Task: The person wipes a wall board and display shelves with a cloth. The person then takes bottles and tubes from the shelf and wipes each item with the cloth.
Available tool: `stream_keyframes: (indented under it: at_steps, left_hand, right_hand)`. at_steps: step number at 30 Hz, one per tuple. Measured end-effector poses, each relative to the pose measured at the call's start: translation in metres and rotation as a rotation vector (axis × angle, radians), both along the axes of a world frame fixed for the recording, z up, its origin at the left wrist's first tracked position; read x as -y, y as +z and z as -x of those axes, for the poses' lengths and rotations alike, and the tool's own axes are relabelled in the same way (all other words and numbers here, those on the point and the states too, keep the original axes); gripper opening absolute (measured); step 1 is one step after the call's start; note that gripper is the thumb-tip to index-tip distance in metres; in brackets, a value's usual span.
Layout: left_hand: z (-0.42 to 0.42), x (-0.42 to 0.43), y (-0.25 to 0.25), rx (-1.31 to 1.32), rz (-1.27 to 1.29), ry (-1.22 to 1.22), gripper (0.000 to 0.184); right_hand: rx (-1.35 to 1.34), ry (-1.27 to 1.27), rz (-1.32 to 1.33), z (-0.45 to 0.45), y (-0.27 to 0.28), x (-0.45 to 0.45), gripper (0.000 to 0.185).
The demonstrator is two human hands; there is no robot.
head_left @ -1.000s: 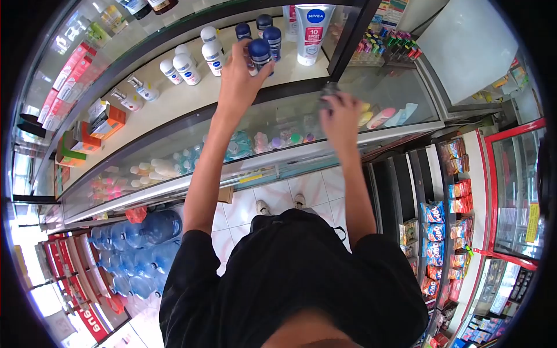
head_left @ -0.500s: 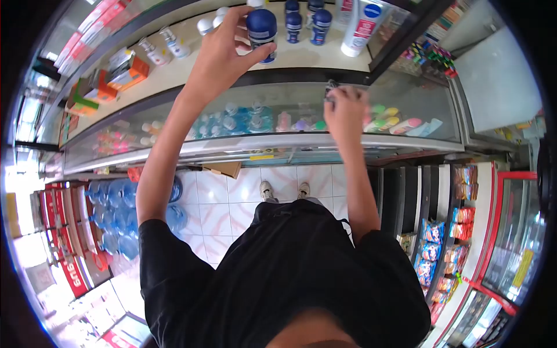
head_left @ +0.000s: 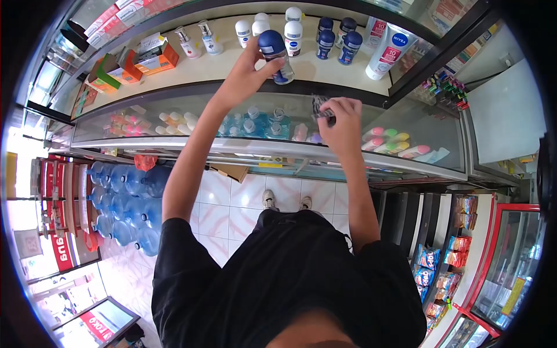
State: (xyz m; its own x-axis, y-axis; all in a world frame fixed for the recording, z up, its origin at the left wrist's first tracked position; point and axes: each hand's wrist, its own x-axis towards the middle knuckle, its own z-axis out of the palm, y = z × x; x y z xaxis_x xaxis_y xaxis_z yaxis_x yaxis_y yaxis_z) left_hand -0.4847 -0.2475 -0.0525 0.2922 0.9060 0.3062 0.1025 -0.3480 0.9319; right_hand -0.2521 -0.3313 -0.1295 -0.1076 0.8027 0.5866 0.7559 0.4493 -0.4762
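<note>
My left hand (head_left: 245,81) grips a roll-on deodorant (head_left: 272,43) with a dark blue cap and a clear lower part. The bottle is slightly tilted, above the front edge of the shelf (head_left: 203,72). My right hand (head_left: 343,129) is closed on a crumpled dark cloth with a light pattern (head_left: 319,106), in front of the glass below and to the right of the bottle. Cloth and bottle are apart. Behind the bottle stand several white roll-ons (head_left: 293,38); several dark blue roll-ons (head_left: 325,44) are to their right.
White tubes (head_left: 391,53) stand at the shelf's right end. Pump bottles (head_left: 209,39) and orange boxes (head_left: 156,57) are on the left. The glass case (head_left: 220,139) holds more bottles below. Large blue water jugs (head_left: 125,200) stand on the floor at left, snack racks (head_left: 426,258) at right.
The camera view has shifted, so the shelf appears lower and further right. My right hand and the cloth have moved left along the shelf front, closer to the deodorant, which stays in my left hand.
</note>
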Motion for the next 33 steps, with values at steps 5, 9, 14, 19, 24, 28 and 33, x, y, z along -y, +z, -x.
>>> stream_keyframes:
  at_steps: [5, 9, 14, 19, 24, 28, 33]
  left_hand:
    - [-0.019, 0.005, -0.019, 0.444, 0.311, -0.159, 0.04]
    - [-0.035, 0.014, -0.038, 0.676, 0.47, -0.279, 0.042]
    - [-0.061, 0.031, -0.049, 0.621, 0.574, -0.291, 0.046]
    - [-0.1, 0.052, -0.081, 0.403, 0.169, 0.015, 0.049]
    - [-0.091, 0.046, -0.075, 0.396, 0.133, 0.083, 0.048]
    - [-0.093, 0.061, -0.076, 0.199, -0.105, 0.142, 0.048]
    - [-0.088, 0.066, -0.064, 0.042, -0.322, 0.08, 0.08]
  right_hand:
    - [0.17, -0.1, 0.027, 0.003, -0.007, 0.01, 0.023]
    - [-0.111, 0.071, 0.076, -0.031, 0.002, 0.002, 0.025]
    - [-0.784, 0.111, 0.174, -0.017, 0.022, 0.004, 0.035]
    - [-0.514, 0.061, -0.112, 0.01, 0.03, -0.003, 0.032]
    - [-0.304, 0.066, -0.184, 0.018, 0.015, 0.015, 0.029]
    - [-0.556, 0.075, -0.124, 0.017, 0.011, 0.01, 0.028]
    - [-1.076, 0.212, 0.135, 0.008, 0.013, 0.008, 0.026]
